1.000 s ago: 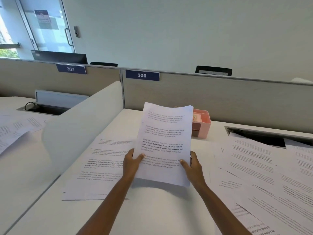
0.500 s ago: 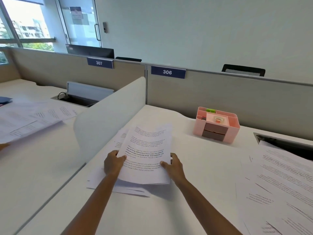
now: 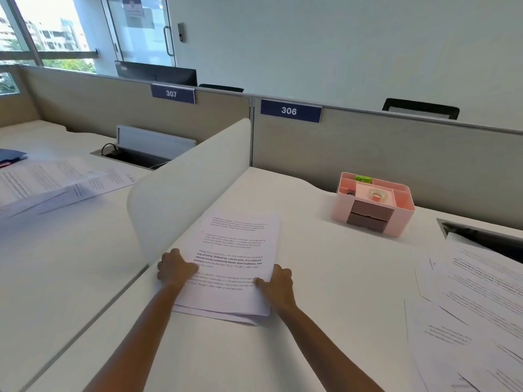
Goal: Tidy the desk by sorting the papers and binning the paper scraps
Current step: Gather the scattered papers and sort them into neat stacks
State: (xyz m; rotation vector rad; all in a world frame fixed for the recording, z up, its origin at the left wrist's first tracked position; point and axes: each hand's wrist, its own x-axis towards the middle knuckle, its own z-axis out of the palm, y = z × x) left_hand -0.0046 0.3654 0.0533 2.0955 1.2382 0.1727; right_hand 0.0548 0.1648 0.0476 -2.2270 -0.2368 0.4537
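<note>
A stack of printed white papers (image 3: 235,250) lies flat on the white desk (image 3: 325,278), close beside the curved white divider. My left hand (image 3: 175,268) grips the stack's left edge, with its thumb on the top sheet. My right hand (image 3: 276,284) grips the right edge the same way, thumb on top. More printed sheets (image 3: 475,304) lie spread loosely over the right side of the desk. No paper scraps or bin are in view.
A pink desk organiser (image 3: 373,203) with tape stands at the back right. The curved divider (image 3: 186,188) separates this desk from the left one, where other papers (image 3: 53,182) lie. Cable slots open at the back of both desks, below the beige partition.
Both hands have lowered the held stack from upright in the air onto the sheets lying by the divider. The view has shifted so the pink organiser shows fully.
</note>
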